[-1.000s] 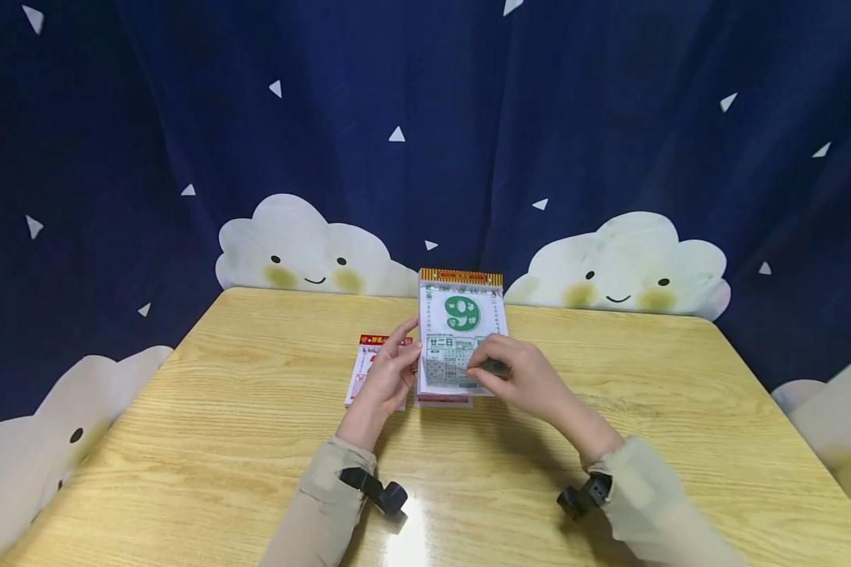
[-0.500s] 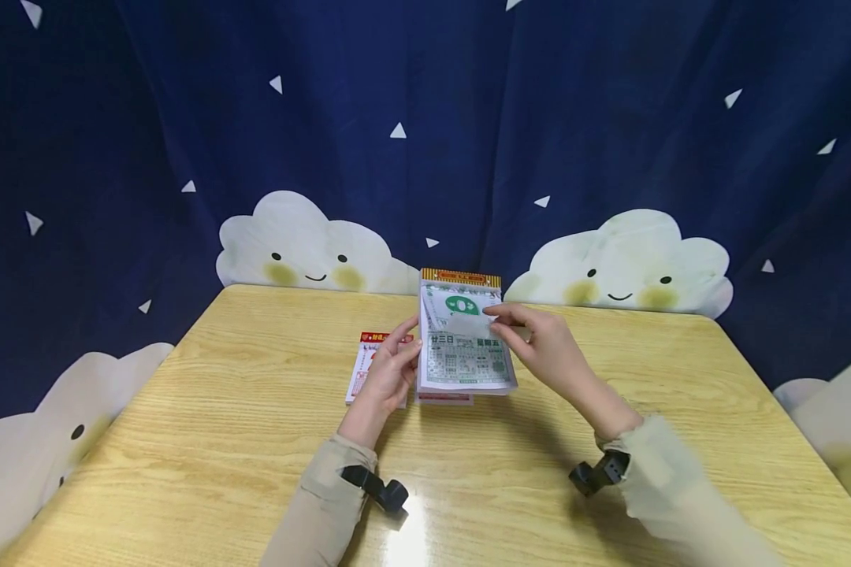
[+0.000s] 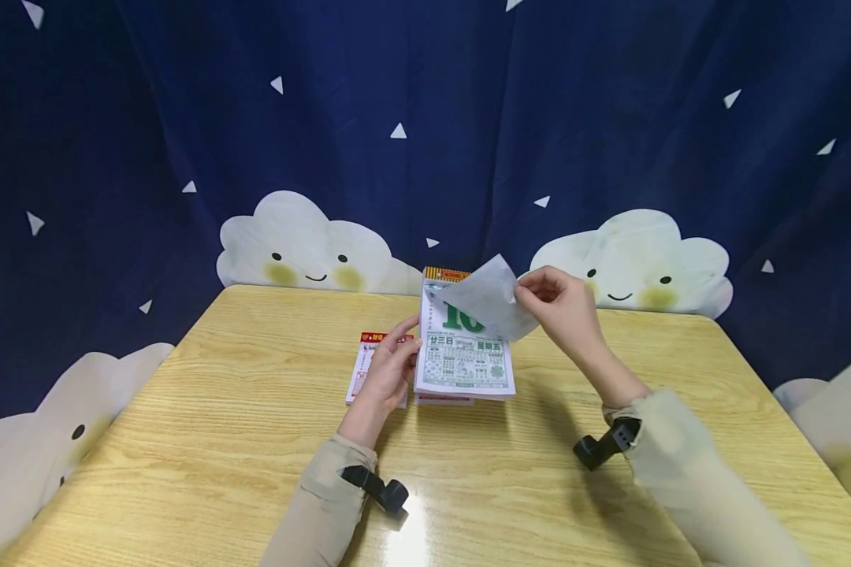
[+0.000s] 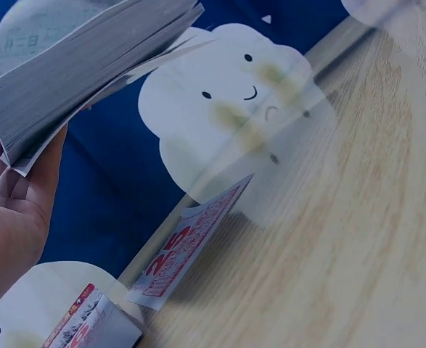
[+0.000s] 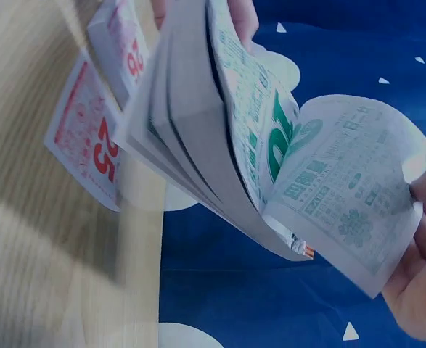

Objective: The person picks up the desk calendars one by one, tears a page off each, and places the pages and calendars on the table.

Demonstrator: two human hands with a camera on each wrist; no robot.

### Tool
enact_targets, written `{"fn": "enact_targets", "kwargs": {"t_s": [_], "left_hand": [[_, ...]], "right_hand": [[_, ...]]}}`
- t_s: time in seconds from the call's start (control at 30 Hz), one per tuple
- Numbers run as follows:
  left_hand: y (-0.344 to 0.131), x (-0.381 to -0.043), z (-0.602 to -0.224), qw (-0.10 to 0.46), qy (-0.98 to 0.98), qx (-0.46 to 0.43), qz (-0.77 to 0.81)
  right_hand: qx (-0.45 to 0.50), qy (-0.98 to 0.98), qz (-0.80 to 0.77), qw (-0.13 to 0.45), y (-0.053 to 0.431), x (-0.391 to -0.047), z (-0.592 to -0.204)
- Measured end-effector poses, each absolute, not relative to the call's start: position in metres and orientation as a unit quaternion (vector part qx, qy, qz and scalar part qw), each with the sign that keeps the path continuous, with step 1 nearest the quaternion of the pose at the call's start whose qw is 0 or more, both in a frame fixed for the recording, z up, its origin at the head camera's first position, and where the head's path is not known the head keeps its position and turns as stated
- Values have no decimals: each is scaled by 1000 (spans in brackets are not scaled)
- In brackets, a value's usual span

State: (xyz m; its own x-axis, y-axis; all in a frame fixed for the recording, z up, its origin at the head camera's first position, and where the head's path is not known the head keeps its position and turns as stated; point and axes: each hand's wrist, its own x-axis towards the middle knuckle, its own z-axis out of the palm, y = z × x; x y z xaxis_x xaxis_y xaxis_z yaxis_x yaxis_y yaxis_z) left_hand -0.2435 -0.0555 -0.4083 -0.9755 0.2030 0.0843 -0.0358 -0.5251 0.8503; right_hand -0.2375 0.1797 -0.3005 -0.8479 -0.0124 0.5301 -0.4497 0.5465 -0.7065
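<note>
A thick tear-off calendar point(image 3: 464, 370) with a striped orange top band is raised over the table, a green 10 showing on its page. My left hand point(image 3: 386, 374) grips it by the left edge, thumb in front and fingers behind. Between thumb and fingers of my right hand point(image 3: 560, 303) is the corner of a thin sheet point(image 3: 492, 295), folded back to the upper right. In the right wrist view this sheet point(image 5: 350, 181) shows its see-through back, and its far end meets the calendar near the top band. The sheet partly covers the green 10.
On the wooden table point(image 3: 255, 441), a smaller calendar with a red header point(image 3: 362, 370) lies behind my left hand. Beside it is a sheet with a red 25 point(image 4: 191, 239), mostly hidden under the raised calendar in the head view. A dark blue curtain point(image 3: 454, 142) hangs behind.
My right hand has lifted the page with the green 9 from its lower edge, up and to the right, uncovering the page with 10. My left hand keeps its grip.
</note>
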Motion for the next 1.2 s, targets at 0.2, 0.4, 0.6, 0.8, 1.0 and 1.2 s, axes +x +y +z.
{"fn": "enact_targets", "kwargs": {"t_s": [0.2, 0.4, 0.6, 0.8, 1.0, 1.2], "left_hand": [[-55, -243, -407, 60, 489, 79, 866], [-54, -244, -407, 52, 488, 85, 867], [-54, -244, -406, 46, 494, 93, 863], [-53, -242, -403, 32, 505, 91, 858], [-51, -240, -402, 18, 504, 76, 860], [-48, -238, -399, -8, 464, 77, 883]], "right_hand": [[72, -849, 470, 232, 186, -249, -293], [51, -848, 482, 215, 192, -260, -287], [35, -865, 476, 154, 198, -266, -280], [-2, -862, 494, 117, 203, -270, -274], [-42, -843, 532, 65, 209, -273, -273], [-63, -820, 568, 37, 218, -274, -273]]}}
